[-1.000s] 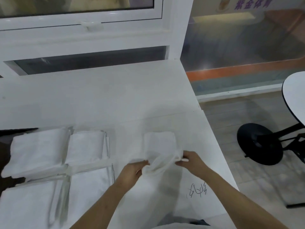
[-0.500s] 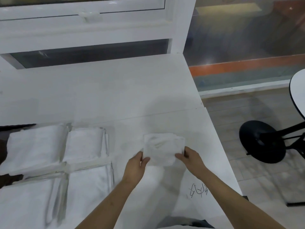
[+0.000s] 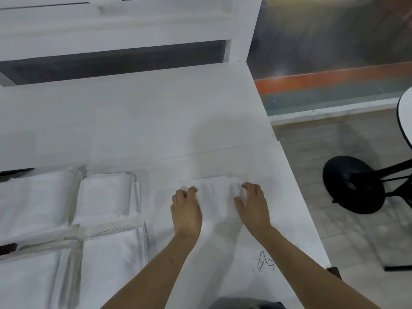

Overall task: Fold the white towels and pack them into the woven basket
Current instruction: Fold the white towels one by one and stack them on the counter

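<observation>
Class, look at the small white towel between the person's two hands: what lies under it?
The small white towel lies on the white table, with the left hand and right hand at its sides. Whether anything else lies beneath it cannot be seen; the cloth covers that spot.

We're looking down at a white table (image 3: pixel 145 121) running up to a white window frame (image 3: pixel 124 30). We're spotting black scribbles (image 3: pixel 265 263) sitting near its right edge. Off to the right, a black round base (image 3: pixel 352 184) is resting on the floor (image 3: pixel 356 241).
</observation>
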Tool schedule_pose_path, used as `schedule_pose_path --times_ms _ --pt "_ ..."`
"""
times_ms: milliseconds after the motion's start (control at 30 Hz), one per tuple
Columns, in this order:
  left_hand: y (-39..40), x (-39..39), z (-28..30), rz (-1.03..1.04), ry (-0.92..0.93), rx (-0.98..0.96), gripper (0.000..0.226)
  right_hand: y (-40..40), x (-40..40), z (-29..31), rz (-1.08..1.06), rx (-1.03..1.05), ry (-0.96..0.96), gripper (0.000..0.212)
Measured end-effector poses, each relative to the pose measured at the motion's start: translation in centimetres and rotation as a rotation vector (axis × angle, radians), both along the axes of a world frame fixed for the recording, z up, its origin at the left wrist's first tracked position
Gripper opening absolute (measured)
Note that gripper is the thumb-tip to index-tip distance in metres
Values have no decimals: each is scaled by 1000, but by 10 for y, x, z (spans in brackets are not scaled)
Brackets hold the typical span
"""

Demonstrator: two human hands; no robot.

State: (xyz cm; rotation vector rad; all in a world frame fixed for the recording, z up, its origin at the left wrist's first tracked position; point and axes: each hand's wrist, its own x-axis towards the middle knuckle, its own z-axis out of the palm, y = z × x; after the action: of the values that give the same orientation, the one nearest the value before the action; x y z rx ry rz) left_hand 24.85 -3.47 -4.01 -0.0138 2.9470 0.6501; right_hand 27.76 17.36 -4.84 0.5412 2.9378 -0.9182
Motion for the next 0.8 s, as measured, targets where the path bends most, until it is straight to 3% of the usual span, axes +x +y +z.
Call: schedule_pose_path --times_ms 67,133,267,400,633,800 --pt "1 2 1 -128 127 -72 53 -4 1 3 181 131 96 45" --pt "3 4 -2 -262 199 -58 47 -7 2 1 362 210 115 48" --pt "3 7 -20 -469 32 -126 55 -4 7 -13 512 226 -81 57" --pt "3 7 -36 -467 5 -235 61 -2 6 -21 495 269 -193 60" --pt "10 -3 -39 -427 -29 -203 63 1 -10 -17 471 163 -240 60" --pt "16 17 -25 -165 -195 -121 65 -4 2 -10 284 52 -218 61"
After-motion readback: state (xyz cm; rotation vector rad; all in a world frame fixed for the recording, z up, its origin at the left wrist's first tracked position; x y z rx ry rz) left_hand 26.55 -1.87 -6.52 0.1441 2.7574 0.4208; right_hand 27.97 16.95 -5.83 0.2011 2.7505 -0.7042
